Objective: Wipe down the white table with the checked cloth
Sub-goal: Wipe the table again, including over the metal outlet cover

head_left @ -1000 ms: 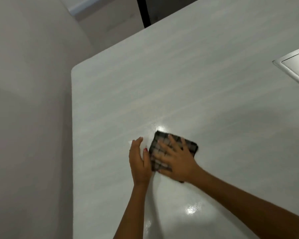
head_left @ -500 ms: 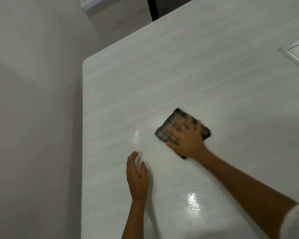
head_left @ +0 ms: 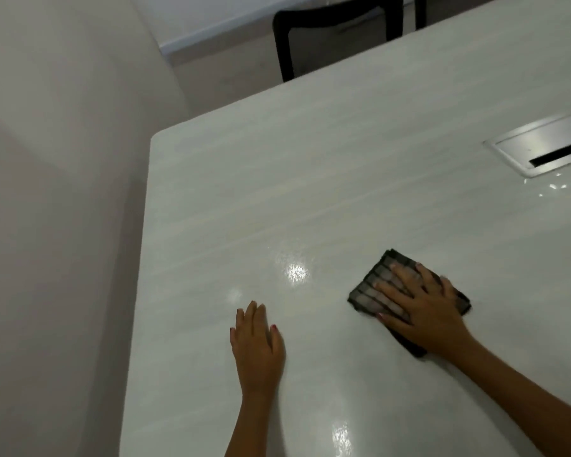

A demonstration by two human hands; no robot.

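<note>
Cloth: my right hand point(head_left: 424, 310) presses the folded checked cloth point(head_left: 373, 288) flat, fingers straight.
Left hand point(head_left: 257, 346): flat, empty, bracing on white table point(head_left: 310, 179).
Risk: cloth bunching, leaving streaks.

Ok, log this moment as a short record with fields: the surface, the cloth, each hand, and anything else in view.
surface: white table, glossy, with light glints
cloth: checked cloth, folded, lying flat on the table
right hand: right hand pressing flat on the cloth, fingers spread
left hand: left hand resting flat on bare table, apart from the cloth
other: metal hatch set into the table at the right; black chair beyond the far edge
</note>
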